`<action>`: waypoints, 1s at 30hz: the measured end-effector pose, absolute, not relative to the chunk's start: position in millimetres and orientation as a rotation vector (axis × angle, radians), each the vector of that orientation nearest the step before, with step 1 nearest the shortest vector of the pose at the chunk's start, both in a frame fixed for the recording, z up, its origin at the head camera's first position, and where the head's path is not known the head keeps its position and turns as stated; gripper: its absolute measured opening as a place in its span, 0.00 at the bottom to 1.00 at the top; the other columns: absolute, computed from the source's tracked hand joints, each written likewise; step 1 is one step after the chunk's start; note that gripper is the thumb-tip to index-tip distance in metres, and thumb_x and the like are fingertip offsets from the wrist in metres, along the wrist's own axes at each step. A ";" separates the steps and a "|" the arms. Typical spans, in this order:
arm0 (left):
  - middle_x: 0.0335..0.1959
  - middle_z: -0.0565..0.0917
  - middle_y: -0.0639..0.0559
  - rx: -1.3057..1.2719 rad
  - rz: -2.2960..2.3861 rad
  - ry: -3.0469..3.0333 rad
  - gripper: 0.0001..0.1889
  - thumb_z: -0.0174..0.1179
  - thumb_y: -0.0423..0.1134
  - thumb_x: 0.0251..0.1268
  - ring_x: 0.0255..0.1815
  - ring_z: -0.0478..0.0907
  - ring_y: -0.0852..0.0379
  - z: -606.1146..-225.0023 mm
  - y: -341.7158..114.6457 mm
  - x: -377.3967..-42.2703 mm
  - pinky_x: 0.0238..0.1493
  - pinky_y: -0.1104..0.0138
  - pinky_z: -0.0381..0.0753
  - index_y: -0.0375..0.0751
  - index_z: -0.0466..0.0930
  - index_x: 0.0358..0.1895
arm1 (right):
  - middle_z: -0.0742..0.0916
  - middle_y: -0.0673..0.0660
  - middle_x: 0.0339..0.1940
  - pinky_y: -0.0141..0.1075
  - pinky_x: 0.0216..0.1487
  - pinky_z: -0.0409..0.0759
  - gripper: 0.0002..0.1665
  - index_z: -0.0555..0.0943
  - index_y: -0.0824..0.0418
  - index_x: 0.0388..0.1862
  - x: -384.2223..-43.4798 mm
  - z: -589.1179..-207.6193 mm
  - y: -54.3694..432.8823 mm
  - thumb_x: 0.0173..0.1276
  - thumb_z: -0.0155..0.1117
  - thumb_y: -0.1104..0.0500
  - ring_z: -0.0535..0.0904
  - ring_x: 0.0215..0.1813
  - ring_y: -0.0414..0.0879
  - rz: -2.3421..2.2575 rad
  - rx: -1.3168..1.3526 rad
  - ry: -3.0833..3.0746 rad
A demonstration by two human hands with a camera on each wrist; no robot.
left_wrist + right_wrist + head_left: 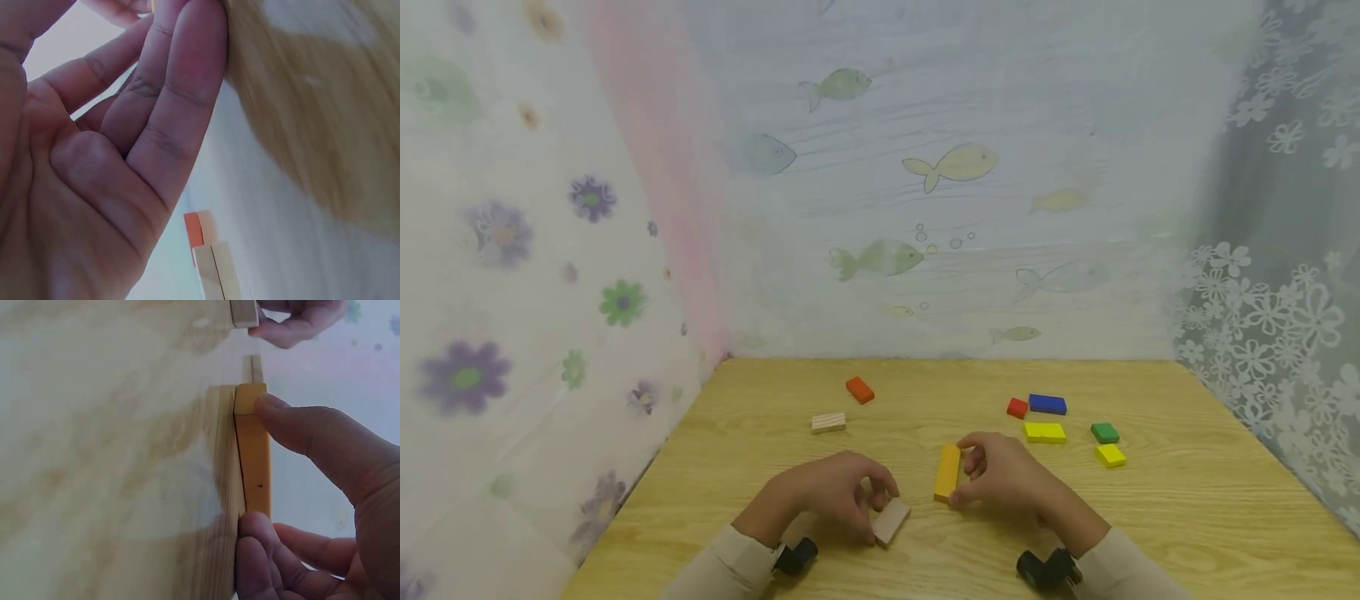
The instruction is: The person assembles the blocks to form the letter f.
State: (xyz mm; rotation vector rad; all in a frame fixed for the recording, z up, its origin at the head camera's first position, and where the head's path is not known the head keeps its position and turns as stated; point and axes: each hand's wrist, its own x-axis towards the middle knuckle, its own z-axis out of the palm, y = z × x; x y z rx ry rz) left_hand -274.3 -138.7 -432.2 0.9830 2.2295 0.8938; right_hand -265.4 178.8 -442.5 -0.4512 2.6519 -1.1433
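My left hand (842, 492) holds a plain wooden block (892, 522) with thumb and index finger near its two ends. That block lies on the table, slanting away to the right. An orange-yellow block (947, 472) stands to its right, long side pointing away from me. My right hand (1009, 473) grips it between the thumb at the near end and fingers at the far end. The right wrist view shows the thumb pressed to the end of the orange-yellow block (255, 444). In the left wrist view the palm and fingers of my left hand (119, 156) hide its block.
At the back left lie an orange-red block (860, 390) and a striped wooden block (828, 423). Back right, a small red block (1017, 407) touches or nearly touches a blue block (1047, 404). A long yellow (1045, 432), a green (1105, 432) and a short yellow block (1111, 455) lie nearby.
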 end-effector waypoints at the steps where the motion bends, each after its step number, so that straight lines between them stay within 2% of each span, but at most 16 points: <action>1: 0.42 0.84 0.56 0.982 0.894 2.239 0.27 0.81 0.35 0.49 0.29 0.83 0.65 -432.7 -137.7 -273.5 0.35 0.70 0.84 0.54 0.84 0.55 | 0.86 0.50 0.40 0.37 0.43 0.82 0.52 0.78 0.62 0.67 -266.8 -442.8 179.1 0.44 0.89 0.44 0.80 0.41 0.44 -1.145 -0.445 2.650; 9: 0.39 0.85 0.62 1.012 0.880 2.323 0.23 0.84 0.40 0.46 0.31 0.81 0.68 -433.7 -126.6 -265.4 0.34 0.72 0.83 0.52 0.85 0.48 | 0.86 0.50 0.35 0.38 0.40 0.81 0.52 0.79 0.58 0.68 -278.9 -447.0 181.6 0.44 0.89 0.43 0.80 0.37 0.46 -1.145 -0.451 2.645; 19: 0.35 0.85 0.65 0.979 0.883 2.436 0.25 0.87 0.43 0.41 0.36 0.82 0.70 -433.9 -111.0 -255.1 0.38 0.74 0.82 0.48 0.87 0.46 | 0.87 0.50 0.29 0.37 0.30 0.78 0.50 0.77 0.57 0.72 -283.5 -445.9 182.3 0.51 0.87 0.45 0.80 0.31 0.45 -1.159 -0.504 2.621; 30: 0.32 0.86 0.64 0.803 1.001 2.475 0.26 0.86 0.42 0.41 0.34 0.80 0.68 -435.7 -91.3 -240.9 0.38 0.73 0.81 0.43 0.89 0.48 | 0.85 0.50 0.25 0.32 0.24 0.71 0.49 0.76 0.54 0.74 -285.3 -446.7 181.1 0.55 0.84 0.46 0.74 0.25 0.42 -1.158 -0.557 2.621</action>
